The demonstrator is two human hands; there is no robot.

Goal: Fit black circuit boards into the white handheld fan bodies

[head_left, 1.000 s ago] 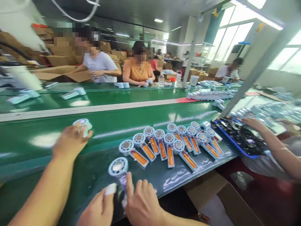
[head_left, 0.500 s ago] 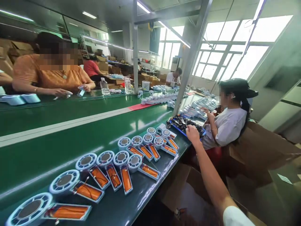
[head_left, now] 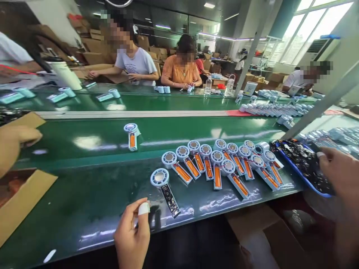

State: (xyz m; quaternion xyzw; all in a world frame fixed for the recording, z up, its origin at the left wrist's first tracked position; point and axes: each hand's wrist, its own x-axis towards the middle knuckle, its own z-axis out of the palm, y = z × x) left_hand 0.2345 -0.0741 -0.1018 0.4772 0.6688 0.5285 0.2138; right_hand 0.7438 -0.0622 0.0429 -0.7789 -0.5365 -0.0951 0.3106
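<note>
The left hand (head_left: 131, 233), fingertips pinched together on nothing visible, rested at the surface's (head_left: 84, 201) near edge. The open fan unit (head_left: 165, 190) lay just right and beyond, its long axis slanting toward that hand. Past the row of fans (head_left: 224, 164), the right hand (head_left: 338, 172) touched dark parts in the blue tray (head_left: 303, 178); I could not tell its grip.

Long green conveyor belt (head_left: 84, 144), stacked cardboard boxes (head_left: 92, 52) behind, tall bright windows (head_left: 316, 22) right — ceiling strip lights (head_left: 209, 5)
</note>
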